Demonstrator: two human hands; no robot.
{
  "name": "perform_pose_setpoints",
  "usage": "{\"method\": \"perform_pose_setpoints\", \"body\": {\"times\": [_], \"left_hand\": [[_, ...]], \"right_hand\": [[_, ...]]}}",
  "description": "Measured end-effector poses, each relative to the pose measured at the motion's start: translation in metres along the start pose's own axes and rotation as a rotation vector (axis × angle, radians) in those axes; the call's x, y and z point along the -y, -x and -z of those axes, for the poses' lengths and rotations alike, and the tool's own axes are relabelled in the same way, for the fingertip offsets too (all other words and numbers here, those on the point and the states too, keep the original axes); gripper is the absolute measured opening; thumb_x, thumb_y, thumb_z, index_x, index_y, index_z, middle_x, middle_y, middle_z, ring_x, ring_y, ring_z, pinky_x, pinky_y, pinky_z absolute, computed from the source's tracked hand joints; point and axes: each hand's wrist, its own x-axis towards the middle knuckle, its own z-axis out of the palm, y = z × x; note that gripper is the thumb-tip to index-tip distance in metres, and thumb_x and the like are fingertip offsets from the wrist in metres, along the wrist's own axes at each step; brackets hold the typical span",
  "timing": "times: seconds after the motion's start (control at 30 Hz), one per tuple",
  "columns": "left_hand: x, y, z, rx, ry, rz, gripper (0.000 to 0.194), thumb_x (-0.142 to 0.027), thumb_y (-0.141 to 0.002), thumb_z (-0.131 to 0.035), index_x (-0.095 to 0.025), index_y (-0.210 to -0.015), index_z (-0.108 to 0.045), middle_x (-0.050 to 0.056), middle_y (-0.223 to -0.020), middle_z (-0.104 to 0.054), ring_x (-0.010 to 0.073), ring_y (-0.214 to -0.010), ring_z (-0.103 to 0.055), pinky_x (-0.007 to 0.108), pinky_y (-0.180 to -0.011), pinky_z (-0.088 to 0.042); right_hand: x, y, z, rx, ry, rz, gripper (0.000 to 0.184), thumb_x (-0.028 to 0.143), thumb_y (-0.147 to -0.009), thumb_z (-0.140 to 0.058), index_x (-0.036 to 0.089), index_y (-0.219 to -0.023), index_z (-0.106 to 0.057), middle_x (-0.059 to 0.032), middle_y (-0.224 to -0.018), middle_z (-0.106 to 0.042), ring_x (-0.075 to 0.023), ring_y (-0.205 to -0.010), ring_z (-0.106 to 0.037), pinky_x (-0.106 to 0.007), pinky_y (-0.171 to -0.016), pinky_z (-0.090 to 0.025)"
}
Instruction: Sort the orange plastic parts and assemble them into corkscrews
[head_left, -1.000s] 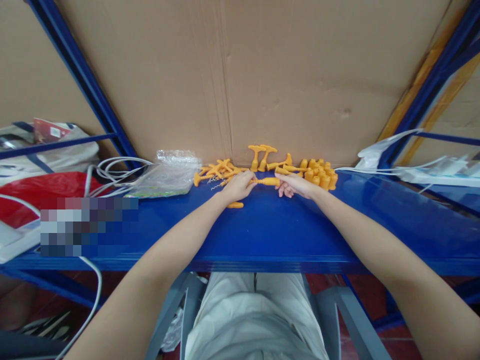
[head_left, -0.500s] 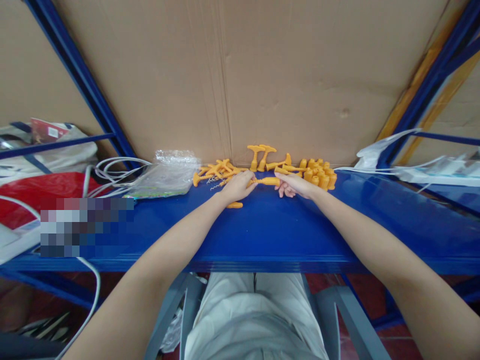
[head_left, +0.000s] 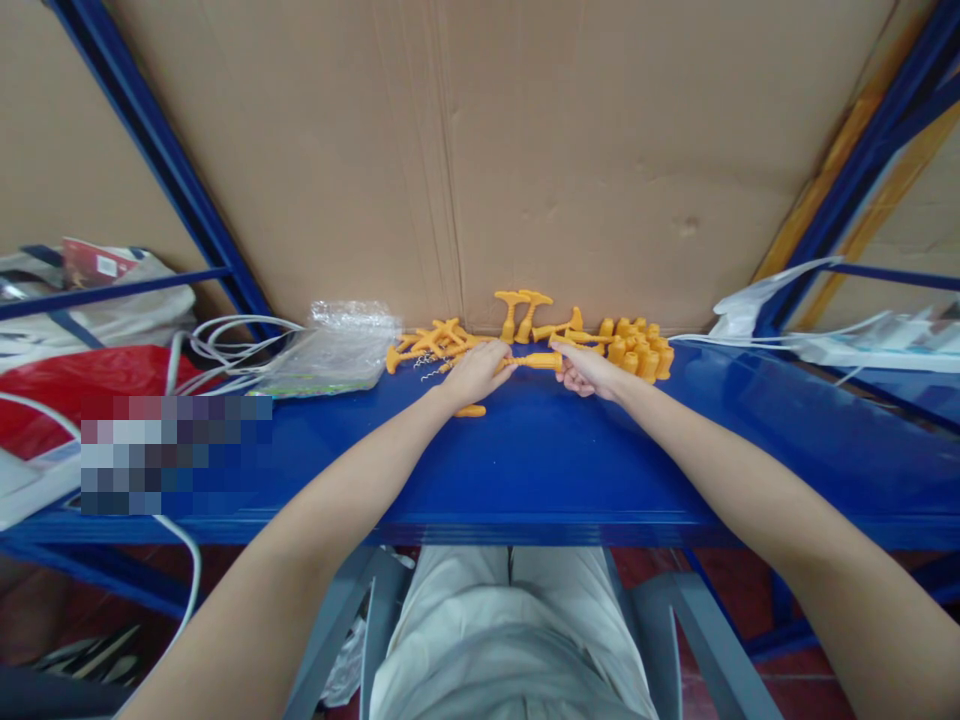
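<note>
Both my hands meet at the far side of a blue shelf [head_left: 540, 470], against a cardboard wall. My left hand [head_left: 477, 372] and my right hand [head_left: 589, 368] are each closed on one end of an orange plastic piece [head_left: 536, 361] that lies level between them. Behind my left hand lies a heap of orange T-shaped parts [head_left: 435, 342]. Two more T-shaped parts [head_left: 523, 312] stand upright at the wall. A cluster of short orange caps [head_left: 637, 350] sits behind my right hand. One loose orange part [head_left: 471, 410] lies on the shelf under my left wrist.
A clear plastic bag [head_left: 334, 350] and white cables [head_left: 225, 350] lie left of the parts. A red bag [head_left: 75, 385] fills the far left. White plastic bags [head_left: 787, 325] lie at the right end. Blue uprights frame both sides.
My hands stay on the orange piece. My right hand has shifted slightly up and toward the piece; the rest is the same.
</note>
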Motion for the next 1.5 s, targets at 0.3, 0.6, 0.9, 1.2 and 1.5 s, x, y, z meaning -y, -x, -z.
{"method": "perform_pose_setpoints", "body": {"times": [0.3, 0.6, 0.9, 1.2, 1.5], "left_hand": [[0.0, -0.001, -0.002, 0.019, -0.037, -0.01, 0.01, -0.026, -0.095, -0.054, -0.018, -0.097, -0.059, 0.009, -0.104, -0.068, 0.0245, -0.102, -0.064, 0.036, -0.091, -0.05], [0.0, -0.002, -0.001, 0.034, -0.07, -0.022, 0.009, -0.025, -0.095, -0.053, -0.018, -0.096, -0.059, 0.01, -0.103, -0.068, 0.0247, -0.1, -0.065, 0.037, -0.089, -0.05], [-0.001, -0.005, 0.003, 0.017, -0.054, -0.074, 0.013, -0.019, -0.094, -0.049, -0.018, -0.103, -0.058, 0.011, -0.112, -0.066, 0.0251, -0.11, -0.063, 0.04, -0.098, -0.051], [0.01, 0.002, 0.01, 0.102, -0.097, 0.127, 0.039, -0.027, -0.095, -0.049, -0.018, -0.133, -0.054, 0.014, -0.151, -0.048, 0.0286, -0.137, -0.05, 0.046, -0.113, -0.043], [0.012, 0.002, 0.004, 0.403, -0.241, 0.216, 0.037, -0.035, -0.099, -0.044, -0.02, -0.125, -0.067, 0.01, -0.137, -0.064, 0.0255, -0.13, -0.057, 0.038, -0.109, -0.046]], "right_hand": [[0.01, 0.009, -0.002, -0.043, 0.094, -0.174, 0.071, 0.073, -0.098, -0.018, 0.019, -0.064, -0.051, 0.0013, -0.039, -0.042, -0.0059, -0.031, -0.027, -0.018, -0.032, -0.017], [0.006, 0.002, -0.002, -0.386, 0.81, 0.742, 0.023, 0.035, -0.093, -0.057, 0.016, -0.103, -0.066, -0.0122, -0.108, -0.071, -0.0243, -0.1, -0.064, -0.036, -0.089, -0.046], [0.031, 0.003, -0.029, -0.095, 1.376, 0.84, 0.027, 0.014, -0.097, -0.043, 0.014, -0.101, -0.069, -0.0149, -0.1, -0.072, -0.0248, -0.1, -0.062, -0.036, -0.088, -0.037], [0.038, -0.061, 0.016, -0.6, 0.806, 0.516, 0.036, 0.013, -0.089, -0.048, 0.015, -0.113, -0.074, -0.0111, -0.104, -0.075, -0.0232, -0.095, -0.068, -0.034, -0.086, -0.05], [0.022, -0.077, 0.001, -0.543, 0.931, 0.378, 0.037, 0.016, -0.095, -0.05, 0.016, -0.126, -0.07, -0.0128, -0.125, -0.07, -0.0228, -0.116, -0.065, -0.036, -0.104, -0.046]]}}
